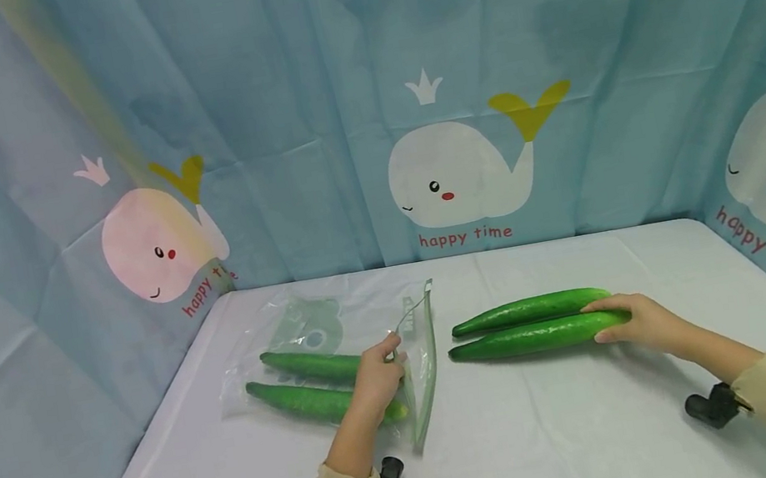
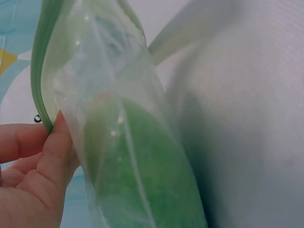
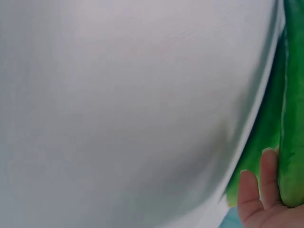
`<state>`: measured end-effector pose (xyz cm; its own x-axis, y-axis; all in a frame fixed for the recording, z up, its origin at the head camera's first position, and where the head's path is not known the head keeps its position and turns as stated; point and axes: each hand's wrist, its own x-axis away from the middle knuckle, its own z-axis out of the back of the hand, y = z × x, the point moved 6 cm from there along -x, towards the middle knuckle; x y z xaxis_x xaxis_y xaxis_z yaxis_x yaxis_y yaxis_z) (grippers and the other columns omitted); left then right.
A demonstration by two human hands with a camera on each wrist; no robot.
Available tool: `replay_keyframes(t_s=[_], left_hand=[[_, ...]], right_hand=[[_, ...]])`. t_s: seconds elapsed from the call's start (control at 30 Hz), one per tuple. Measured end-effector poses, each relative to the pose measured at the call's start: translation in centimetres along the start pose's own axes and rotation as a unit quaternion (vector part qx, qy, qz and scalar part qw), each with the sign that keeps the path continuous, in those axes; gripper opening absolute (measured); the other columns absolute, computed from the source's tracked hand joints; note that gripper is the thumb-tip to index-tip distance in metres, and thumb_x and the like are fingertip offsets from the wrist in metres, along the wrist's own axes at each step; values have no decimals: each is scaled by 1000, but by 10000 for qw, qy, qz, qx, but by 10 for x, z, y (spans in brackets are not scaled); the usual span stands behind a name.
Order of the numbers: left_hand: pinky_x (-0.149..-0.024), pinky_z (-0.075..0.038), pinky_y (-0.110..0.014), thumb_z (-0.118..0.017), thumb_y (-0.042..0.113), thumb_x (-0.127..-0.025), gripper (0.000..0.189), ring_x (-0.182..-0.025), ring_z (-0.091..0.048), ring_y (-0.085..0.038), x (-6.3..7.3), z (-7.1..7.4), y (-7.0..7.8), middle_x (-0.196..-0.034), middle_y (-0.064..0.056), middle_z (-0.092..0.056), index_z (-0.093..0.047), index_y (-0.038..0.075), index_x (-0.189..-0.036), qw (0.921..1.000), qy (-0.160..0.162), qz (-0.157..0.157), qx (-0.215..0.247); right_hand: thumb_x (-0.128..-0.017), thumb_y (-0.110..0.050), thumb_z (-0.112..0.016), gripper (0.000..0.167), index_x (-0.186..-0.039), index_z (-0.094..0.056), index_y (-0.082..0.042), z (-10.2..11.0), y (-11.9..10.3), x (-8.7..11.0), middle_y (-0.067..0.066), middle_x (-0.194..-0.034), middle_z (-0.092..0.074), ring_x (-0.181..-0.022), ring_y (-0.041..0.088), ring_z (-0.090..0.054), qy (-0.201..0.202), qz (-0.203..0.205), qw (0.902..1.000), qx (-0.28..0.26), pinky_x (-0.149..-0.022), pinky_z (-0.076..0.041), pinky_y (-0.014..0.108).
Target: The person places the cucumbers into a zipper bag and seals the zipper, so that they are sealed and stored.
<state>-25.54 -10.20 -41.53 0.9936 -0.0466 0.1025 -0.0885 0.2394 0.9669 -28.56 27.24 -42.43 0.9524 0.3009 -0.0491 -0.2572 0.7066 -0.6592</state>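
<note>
My left hand pinches the green-edged mouth of a clear zip bag lying on the table. Inside the bag lie two cucumbers, a nearer one and a farther one, with their dark tips pointing left. In the left wrist view, thumb and finger of the hand hold the bag's green rim. To the right, my right hand grips the blunt end of the front cucumber. Another cucumber lies right behind it. The right wrist view shows fingertips beside the cucumber.
A white cloth covers the table. Blue curtains with whale prints stand behind it and at both sides. Each wrist carries a small black camera, such as the right one.
</note>
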Motion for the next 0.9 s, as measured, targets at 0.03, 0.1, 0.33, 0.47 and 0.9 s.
replay_keyframes(t_s=[0.03,0.1,0.33,0.47,0.9], left_hand=[[-63,-40,-25,-40,-18,-86,56,-131,-43,-40,0,0,0,-155,-23,-26,-36,-14,-142,10000,-8,0,19],[-62,-40,-24,-40,-18,-86,56,-131,-42,-40,0,0,0,-155,-23,-25,-36,-14,-142,10000,-16,-1,39],[-58,-36,-23,-40,-18,-86,56,-132,-42,-39,-1,0,-1,-155,-23,-25,-36,-13,-143,10000,-25,-12,34],[-55,-33,-22,-40,-18,-86,57,-132,-42,-38,-2,0,-3,-156,-22,-24,-36,-13,-143,10000,-43,-4,84],[-51,-28,-21,-38,-19,-87,58,-134,-39,-40,-2,-2,-3,-156,-23,-22,-34,-13,-144,9997,-132,-11,199]], right_hand=[[-81,-22,-79,54,-125,-61,5,0,-1,1,40,-132,-45,-121,57,-41,-33,-36,10000,-54,-92,-39,62],[-82,-24,-78,56,-127,-60,4,-1,-3,2,40,-134,-43,-122,57,-40,-115,-153,9996,-184,-93,-38,62],[-85,-31,-75,64,-135,-53,4,-2,-12,9,41,-140,-35,-120,50,-42,-306,-650,9955,-614,-89,-41,54],[-88,-28,-73,64,-137,-50,6,-4,-16,11,38,-139,-35,-104,35,-50,-286,-863,9912,-966,-78,-45,41],[-90,-25,-70,63,-139,-47,6,-26,-37,0,32,-142,-31,-100,27,-52,-431,-1172,9781,-1665,-73,-46,37]])
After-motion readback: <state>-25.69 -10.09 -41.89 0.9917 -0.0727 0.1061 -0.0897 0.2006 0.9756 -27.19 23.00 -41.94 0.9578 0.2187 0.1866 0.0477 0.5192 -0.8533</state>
